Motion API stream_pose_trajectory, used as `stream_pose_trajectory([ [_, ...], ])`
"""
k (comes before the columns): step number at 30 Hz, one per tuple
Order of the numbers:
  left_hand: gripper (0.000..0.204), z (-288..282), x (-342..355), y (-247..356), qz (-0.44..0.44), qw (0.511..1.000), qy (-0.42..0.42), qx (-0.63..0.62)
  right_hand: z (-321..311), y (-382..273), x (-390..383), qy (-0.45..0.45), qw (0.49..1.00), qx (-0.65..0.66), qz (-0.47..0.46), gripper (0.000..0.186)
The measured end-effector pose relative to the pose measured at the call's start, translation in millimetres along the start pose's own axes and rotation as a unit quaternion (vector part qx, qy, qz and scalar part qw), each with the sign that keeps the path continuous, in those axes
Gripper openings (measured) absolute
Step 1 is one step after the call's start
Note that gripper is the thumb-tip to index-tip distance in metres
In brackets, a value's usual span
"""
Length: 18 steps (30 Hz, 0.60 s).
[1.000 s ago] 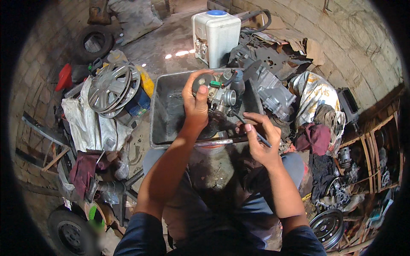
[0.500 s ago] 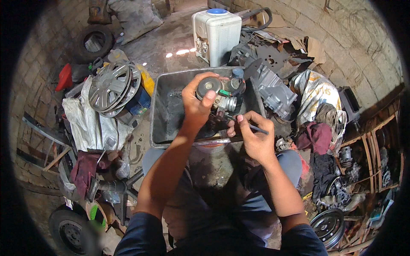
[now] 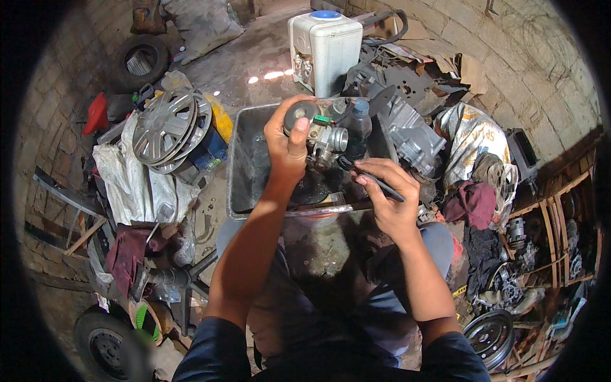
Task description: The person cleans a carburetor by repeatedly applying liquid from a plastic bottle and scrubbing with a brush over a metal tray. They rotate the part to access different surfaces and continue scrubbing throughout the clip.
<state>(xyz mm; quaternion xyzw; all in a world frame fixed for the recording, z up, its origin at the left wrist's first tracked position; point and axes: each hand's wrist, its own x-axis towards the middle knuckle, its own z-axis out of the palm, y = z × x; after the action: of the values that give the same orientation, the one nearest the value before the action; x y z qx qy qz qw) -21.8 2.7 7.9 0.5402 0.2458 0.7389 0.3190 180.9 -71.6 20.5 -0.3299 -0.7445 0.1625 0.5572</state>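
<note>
My left hand [image 3: 289, 137] is wrapped round a carburetor [image 3: 324, 137] with a round dark cap, a green part and a metal throat. It is held above a black plastic tub [image 3: 245, 191]. My right hand [image 3: 391, 194] pinches a slim black toothbrush-like brush [image 3: 385, 187], whose head is close to the carburetor's lower side; whether it touches, I cannot tell. Beyond the carburetor, a clear bottle with a blue cap [image 3: 360, 107] stands in the tub. A paintbrush [image 3: 334, 199] lies at the tub's near side, above dark liquid.
Behind the tub stands a white plastic container [image 3: 328, 54] with a blue lid. Wheel covers [image 3: 165, 130] are stacked at the left. A grey metal housing [image 3: 407, 137] and a white sack [image 3: 468, 137] lie at the right. Tyres and a steel rim [image 3: 489, 337] sit farther out.
My left hand has moved slightly left and up with the carburetor, which is turned a little. My right hand has shifted right, drawing the brush back; the bottle shows more fully.
</note>
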Motion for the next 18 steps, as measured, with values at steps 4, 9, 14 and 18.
stream_pose_trajectory([
  [4, 0.049, -1, -1, -3, -0.021, 1.000, 0.001, -0.006, 7, -2, 0, 0.002, 1.000, -0.007, -0.001, 0.018],
  [9, 0.045, 1, -2, -7, -0.058, 0.997, -0.016, -0.039, 11, -1, 0, 0.005, 1.000, -0.012, 0.004, 0.018],
  [14, 0.040, 3, -3, -12, -0.079, 0.996, -0.011, -0.049, 12, 0, -3, 0.012, 1.000, -0.007, 0.025, 0.019],
  [18, 0.035, 5, -3, -13, -0.114, 0.992, -0.015, -0.057, 14, 5, -5, 0.018, 1.000, -0.004, 0.024, 0.018],
])
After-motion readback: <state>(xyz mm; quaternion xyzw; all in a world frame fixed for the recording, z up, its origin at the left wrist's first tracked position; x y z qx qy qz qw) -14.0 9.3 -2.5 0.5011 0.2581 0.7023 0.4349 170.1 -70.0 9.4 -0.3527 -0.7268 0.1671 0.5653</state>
